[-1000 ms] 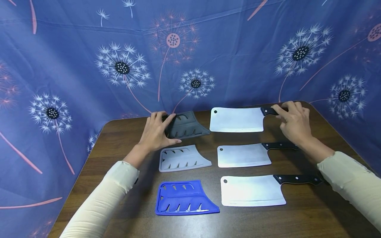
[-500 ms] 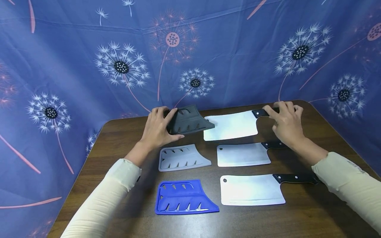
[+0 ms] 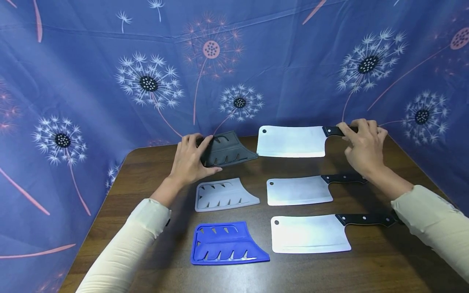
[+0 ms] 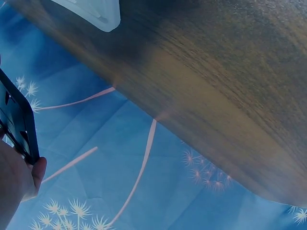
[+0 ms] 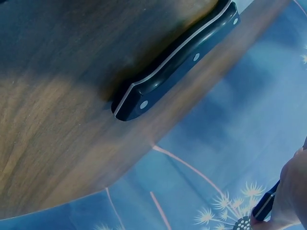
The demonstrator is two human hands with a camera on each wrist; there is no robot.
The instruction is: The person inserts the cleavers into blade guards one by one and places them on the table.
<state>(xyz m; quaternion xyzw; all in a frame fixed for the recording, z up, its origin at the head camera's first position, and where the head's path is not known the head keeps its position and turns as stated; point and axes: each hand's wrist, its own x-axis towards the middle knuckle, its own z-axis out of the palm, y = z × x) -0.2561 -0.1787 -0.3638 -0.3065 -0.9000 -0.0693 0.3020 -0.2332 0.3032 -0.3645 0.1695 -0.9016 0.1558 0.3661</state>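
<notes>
In the head view my left hand [image 3: 188, 160] grips a dark grey blade guard [image 3: 229, 150] by its left end, tilted above the tabletop, its pointed corner facing right. My right hand [image 3: 364, 148] holds the black handle of the far cleaver [image 3: 293, 142], whose blade points left. The blade's front end is right beside the guard's tip, outside it. The left wrist view catches part of the dark guard [image 4: 17, 115] at its left edge, with fingertips along it. Low in the right wrist view, the held cleaver's handle end [image 5: 265, 206] sticks out from the hand.
A light grey blade guard [image 3: 227, 195] and a blue one [image 3: 229, 244] lie on the wooden table [image 3: 154, 260]. Two more cleavers lie to their right, a middle cleaver [image 3: 298, 191] and a near cleaver [image 3: 311, 235]. A blue dandelion-print cloth [image 3: 293, 89] hangs behind the table.
The dark guard has been lifted and tilted. The far cleaver moved left until the guard overlapped its front end, then went back right and away from me, ending apart from the guard.
</notes>
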